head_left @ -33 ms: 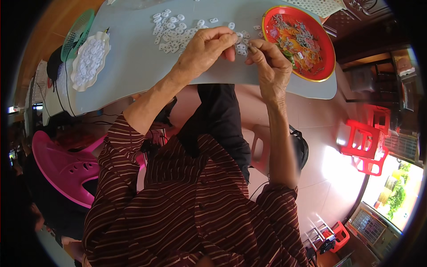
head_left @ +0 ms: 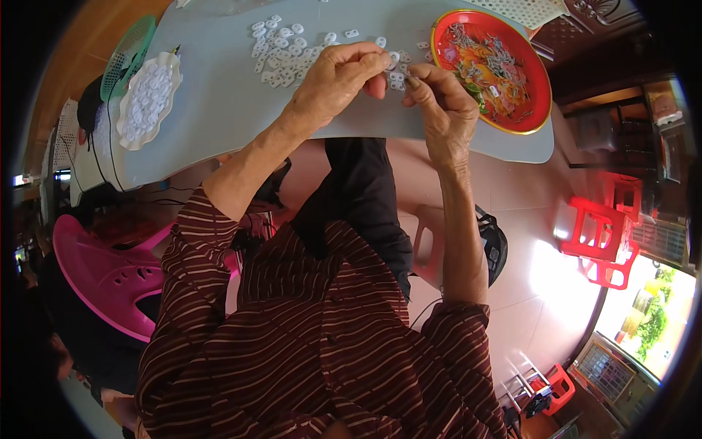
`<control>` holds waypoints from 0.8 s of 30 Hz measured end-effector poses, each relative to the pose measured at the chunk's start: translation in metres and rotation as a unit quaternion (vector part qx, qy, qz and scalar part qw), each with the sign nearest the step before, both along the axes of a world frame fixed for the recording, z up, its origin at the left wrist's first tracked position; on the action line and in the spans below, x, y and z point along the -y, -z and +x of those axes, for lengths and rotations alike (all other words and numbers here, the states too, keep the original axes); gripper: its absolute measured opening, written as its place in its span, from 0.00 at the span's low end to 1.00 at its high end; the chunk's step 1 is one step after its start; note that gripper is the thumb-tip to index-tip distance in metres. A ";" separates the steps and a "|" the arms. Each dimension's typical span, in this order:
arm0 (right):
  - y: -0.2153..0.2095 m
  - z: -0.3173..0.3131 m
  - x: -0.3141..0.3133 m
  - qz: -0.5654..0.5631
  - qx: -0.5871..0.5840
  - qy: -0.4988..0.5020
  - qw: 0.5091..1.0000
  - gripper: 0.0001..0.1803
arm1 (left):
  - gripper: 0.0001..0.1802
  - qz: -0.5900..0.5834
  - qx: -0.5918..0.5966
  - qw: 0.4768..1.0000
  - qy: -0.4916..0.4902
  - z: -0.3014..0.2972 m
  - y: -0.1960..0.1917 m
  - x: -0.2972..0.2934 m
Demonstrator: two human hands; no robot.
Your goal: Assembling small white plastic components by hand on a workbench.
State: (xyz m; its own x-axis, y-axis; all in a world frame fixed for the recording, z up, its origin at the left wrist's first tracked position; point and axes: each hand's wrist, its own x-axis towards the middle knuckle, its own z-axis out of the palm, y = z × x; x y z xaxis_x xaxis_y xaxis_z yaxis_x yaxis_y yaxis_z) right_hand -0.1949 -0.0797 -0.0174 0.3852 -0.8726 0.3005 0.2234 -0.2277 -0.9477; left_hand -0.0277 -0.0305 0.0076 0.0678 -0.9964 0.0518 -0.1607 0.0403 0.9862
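Observation:
Over the table's near part, my left hand (head_left: 338, 82) is closed in a pinch, with a small white plastic piece (head_left: 393, 60) at its thumb and fingertip. Close by on the right, my right hand (head_left: 443, 102) is pinched too; whatever is between its fingertips is too small to make out. The hands are slightly apart. Beyond and left of them lie many loose white plastic pieces (head_left: 281, 55), oval with two holes or marks. A red round tray (head_left: 543, 88) with a floral bottom, right of my right hand, holds many small silvery metal parts (head_left: 504, 62) and a white piece.
At the left of the grey table (head_left: 212, 110) stands a scalloped white dish (head_left: 175, 73) heaped with small white pieces. A green mesh basket (head_left: 130, 55) is behind it. Below are a pink chair (head_left: 95, 278) at left and red stools (head_left: 599, 230) at right.
My right hand and forearm have shifted very slightly to the left. Everything else looks the same.

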 end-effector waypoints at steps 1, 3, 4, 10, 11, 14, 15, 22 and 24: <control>-0.001 0.001 0.000 0.009 0.007 -0.011 1.000 0.09 | 0.15 0.018 -0.064 0.998 -0.010 -0.001 -0.003 0.001; -0.002 0.003 -0.002 0.019 0.013 -0.021 1.000 0.10 | 0.15 0.029 -0.059 0.998 -0.015 -0.006 -0.010 -0.001; -0.004 0.004 -0.002 0.025 0.009 -0.017 1.000 0.11 | 0.15 0.040 -0.053 0.998 -0.020 -0.007 -0.012 -0.002; -0.002 0.003 -0.001 0.023 -0.006 -0.031 0.999 0.12 | 0.17 -0.039 0.088 0.995 -0.005 -0.001 -0.004 0.003; -0.002 0.002 -0.001 0.018 -0.018 -0.027 0.999 0.11 | 0.17 -0.039 0.088 0.995 -0.005 0.000 -0.007 0.004; -0.002 0.002 -0.001 0.025 -0.009 -0.033 0.999 0.11 | 0.16 -0.017 0.148 0.988 0.033 0.005 -0.012 0.006; -0.003 0.003 -0.001 0.025 -0.009 -0.034 0.999 0.11 | 0.17 -0.029 0.169 0.984 0.035 0.006 -0.012 0.007; -0.003 0.002 -0.002 0.011 -0.009 -0.034 0.999 0.13 | 0.17 -0.043 0.226 0.970 0.081 0.008 -0.020 0.011; -0.003 0.002 -0.002 0.005 -0.014 -0.031 0.999 0.13 | 0.17 -0.047 0.243 0.963 0.111 0.010 -0.021 0.014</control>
